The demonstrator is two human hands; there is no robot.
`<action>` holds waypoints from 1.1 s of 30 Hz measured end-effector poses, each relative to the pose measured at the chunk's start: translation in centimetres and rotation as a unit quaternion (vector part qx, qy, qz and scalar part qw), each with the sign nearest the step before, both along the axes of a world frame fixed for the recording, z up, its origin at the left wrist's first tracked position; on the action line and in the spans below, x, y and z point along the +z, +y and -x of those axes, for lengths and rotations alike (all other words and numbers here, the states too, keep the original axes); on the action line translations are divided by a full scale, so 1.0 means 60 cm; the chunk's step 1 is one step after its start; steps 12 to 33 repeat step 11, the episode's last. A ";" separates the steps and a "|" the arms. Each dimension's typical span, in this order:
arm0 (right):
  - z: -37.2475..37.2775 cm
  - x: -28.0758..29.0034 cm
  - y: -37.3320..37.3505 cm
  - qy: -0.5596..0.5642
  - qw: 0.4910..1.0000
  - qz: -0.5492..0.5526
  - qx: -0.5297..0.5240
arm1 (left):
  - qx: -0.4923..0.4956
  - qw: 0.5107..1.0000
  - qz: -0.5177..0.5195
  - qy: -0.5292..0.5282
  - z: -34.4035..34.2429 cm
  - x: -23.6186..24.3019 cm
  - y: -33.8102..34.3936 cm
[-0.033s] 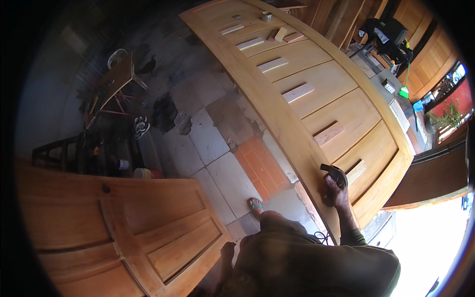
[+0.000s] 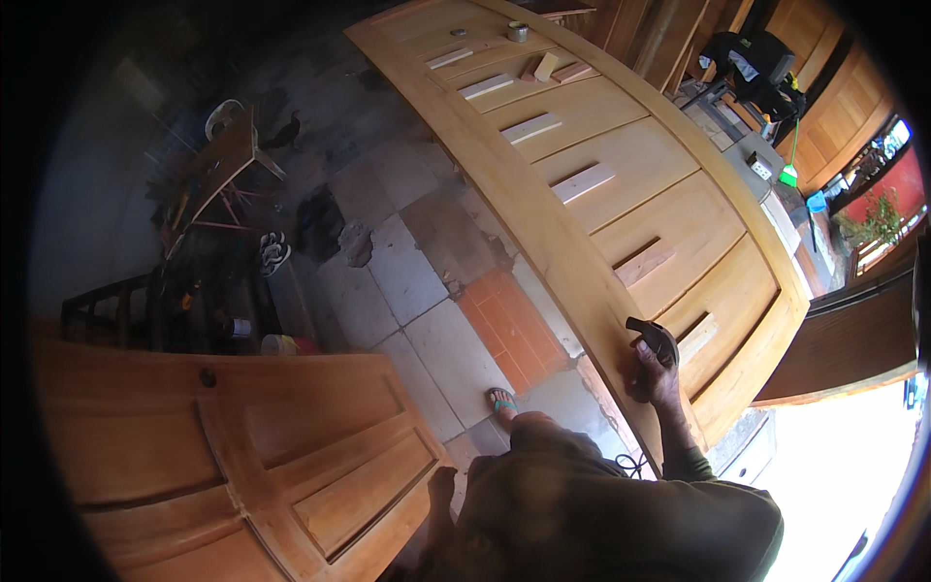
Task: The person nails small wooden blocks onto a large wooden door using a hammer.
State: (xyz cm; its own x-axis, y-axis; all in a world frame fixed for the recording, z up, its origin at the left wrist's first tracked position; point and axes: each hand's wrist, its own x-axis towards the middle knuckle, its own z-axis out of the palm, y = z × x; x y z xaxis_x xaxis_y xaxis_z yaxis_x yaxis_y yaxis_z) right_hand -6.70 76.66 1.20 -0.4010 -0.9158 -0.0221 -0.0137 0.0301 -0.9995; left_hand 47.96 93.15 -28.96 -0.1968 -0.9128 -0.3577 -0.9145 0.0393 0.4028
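Note:
My right hand (image 2: 656, 378) is closed around a dark hammer (image 2: 658, 339), its head sticking up over the fingers. It is at the near end of a large pale wooden door (image 2: 621, 310) laid flat. Just beyond the hammer, a short wood strip (image 2: 696, 337) lies on the door panel. More short strips, such as one pale strip (image 2: 584, 181), are spaced along the door toward its far end. Low at my left side hangs my left hand (image 2: 442, 488), dark, beside the edge of a reddish-brown panelled door (image 2: 320, 456). Its fingers are too shadowed to read.
At the pale door's far end are a small can (image 2: 518, 32) and loose wood blocks (image 2: 545, 67). A tilted table (image 2: 223, 160) and a pair of shoes (image 2: 274, 252) are at the left. A green broom (image 2: 788, 177) is at the right. Tiled floor (image 2: 456, 349) lies between the doors.
The whole view has shifted very slightly. My right hand still grips the hammer over the door, and the wood strips have not moved.

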 end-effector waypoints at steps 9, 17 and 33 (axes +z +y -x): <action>-0.171 0.018 -0.248 -0.257 0.948 0.055 -0.180 | -0.114 0.992 0.001 0.053 -0.124 -0.016 -0.399; -0.188 0.016 -0.310 -0.244 0.948 0.067 -0.192 | -0.186 0.982 -0.016 -0.004 -0.152 -0.029 -0.468; -0.188 0.016 -0.310 -0.244 0.948 0.067 -0.192 | -0.186 0.982 -0.016 -0.004 -0.152 -0.029 -0.468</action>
